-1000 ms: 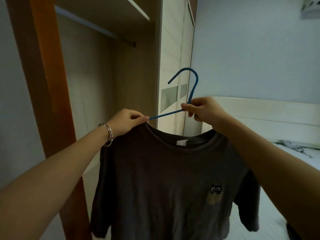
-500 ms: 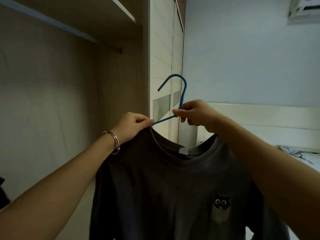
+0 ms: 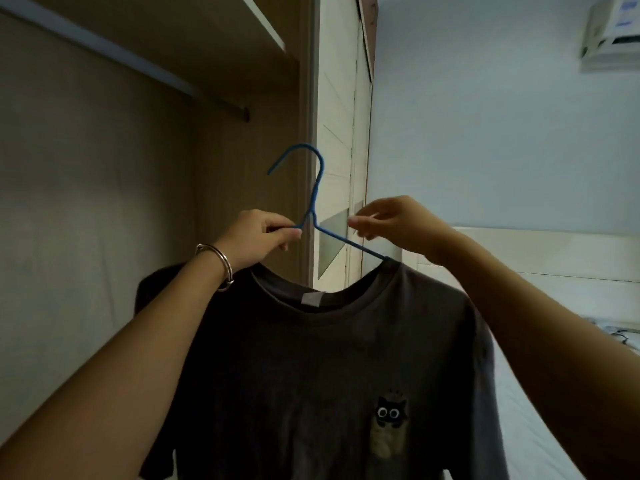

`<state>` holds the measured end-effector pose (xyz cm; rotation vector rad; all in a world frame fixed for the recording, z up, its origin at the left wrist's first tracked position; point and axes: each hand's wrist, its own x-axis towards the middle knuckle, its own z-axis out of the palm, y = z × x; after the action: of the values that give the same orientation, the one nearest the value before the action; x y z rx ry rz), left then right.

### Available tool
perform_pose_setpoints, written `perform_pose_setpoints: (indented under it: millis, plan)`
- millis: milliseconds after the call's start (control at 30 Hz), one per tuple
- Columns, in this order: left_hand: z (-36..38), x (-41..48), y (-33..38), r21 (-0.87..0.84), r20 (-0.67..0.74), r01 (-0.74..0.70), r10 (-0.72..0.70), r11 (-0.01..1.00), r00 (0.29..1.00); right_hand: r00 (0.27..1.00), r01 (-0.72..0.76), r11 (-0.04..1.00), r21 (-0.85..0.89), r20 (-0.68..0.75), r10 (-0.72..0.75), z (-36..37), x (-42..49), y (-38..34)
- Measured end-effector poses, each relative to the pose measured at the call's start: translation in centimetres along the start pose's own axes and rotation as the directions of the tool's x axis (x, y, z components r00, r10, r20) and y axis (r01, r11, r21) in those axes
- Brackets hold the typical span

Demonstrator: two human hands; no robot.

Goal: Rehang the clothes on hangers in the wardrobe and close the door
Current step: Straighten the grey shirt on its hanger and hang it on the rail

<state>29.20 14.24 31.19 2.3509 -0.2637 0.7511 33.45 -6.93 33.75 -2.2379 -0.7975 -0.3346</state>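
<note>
Head view: right hand [image 3: 398, 225] has released hanger [image 3: 312, 213].

The dark grey cloth T-shirt [image 3: 311, 375] looks soft and matt. The thin blue wire hanger [image 3: 312, 216] wears a dull coating, while the slim silver metal bangle [image 3: 223, 263] shines glossy. The beige wooden wardrobe wall [image 3: 86, 202] is smooth and matt.

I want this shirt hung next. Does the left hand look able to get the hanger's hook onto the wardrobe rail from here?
Probably yes. The left hand grips the blue hanger near its neck, hook up, and the rail above it to the left looks bare, with nothing between them.
</note>
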Motion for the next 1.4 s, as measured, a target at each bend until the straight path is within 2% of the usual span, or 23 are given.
perform_pose_setpoints:
  millis: [100, 167, 233, 300, 433, 567, 733, 900, 967, 1067, 1133, 1267, 1400]
  plan:
    - [-1.3, 1.3, -3.0, 0.06, -0.055, 0.03, -0.027, 0.998, 0.998, 0.993, -0.039, 0.996, -0.081, 0.107, 0.048, 0.5, 1.4, 3.0]
    - [-2.1, 2.2, -4.5, 0.107, -0.072, 0.047, -0.04, 0.993, 0.997, 0.994, -0.016, 1.0, -0.007, 0.109, 0.017, 1.9, 3.1, 4.3]
    - [-2.7, 3.0, -6.0, 0.153, -0.106, 0.068, -0.052, 0.986, 0.993, 0.991, 0.043, 0.998, 0.052, 0.121, -0.049, 3.3, 5.3, 4.9]
    - [-3.4, 3.7, -7.2, 0.176, -0.175, 0.114, -0.083, 0.978, 0.981, 0.98, 0.116, 0.993, 0.036, 0.161, -0.12, 4.4, 7.8, 5.2]
    - [-4.9, 5.1, -8.3, 0.215, -0.323, 0.202, -0.126, 0.956, 0.938, 0.955, 0.26, 0.958, 0.117, 0.115, -0.274, 6.1, 13.6, 5.3]
    - [-5.4, 6.4, -8.3, 0.357, -0.377, 0.257, -0.113, 0.898, 0.919, 0.892, 0.401, 0.9, 0.173, 0.152, -0.426, 7.7, 18.3, 4.2]
    - [-7.0, 6.2, -8.5, 0.439, -0.491, 0.359, -0.115, 0.824, 0.864, 0.802, 0.491, 0.809, 0.324, 0.194, -0.565, 9.4, 21.9, 2.7]
    - [-9.7, 6.0, -8.9, 0.421, -0.577, 0.464, -0.165, 0.779, 0.8, 0.704, 0.601, 0.781, 0.171, 0.35, -0.618, 9.8, 24.9, 1.6]
    - [-10.9, 5.8, -9.2, 0.42, -0.609, 0.502, -0.175, 0.756, 0.774, 0.651, 0.645, 0.743, 0.179, 0.381, -0.657, 10.5, 25.3, 0.5]
    - [-12.6, 5.6, -9.9, 0.537, -0.646, 0.579, -0.143, 0.613, 0.75, 0.599, 0.602, 0.732, 0.319, 0.425, -0.678, 11.7, 24.7, -1.9]
    - [-13.9, 5.6, -10.5, 0.533, -0.718, 0.637, -0.102, 0.557, 0.689, 0.594, 0.506, 0.728, 0.463, 0.425, -0.683, 12.6, 24.0, -3.5]
    - [-15.4, 5.2, -10.6, 0.388, -0.827, 0.678, -0.089, 0.624, 0.556, 0.612, 0.349, 0.688, 0.636, 0.402, -0.681, 14.1, 23.1, -7.1]
    - [-14.8, 1.8, -10.0, 0.312, -0.851, 0.574, -0.047, 0.757, 0.524, 0.681, 0.283, 0.617, 0.734, 0.3, -0.669, 14.2, 22.3, -11.9]
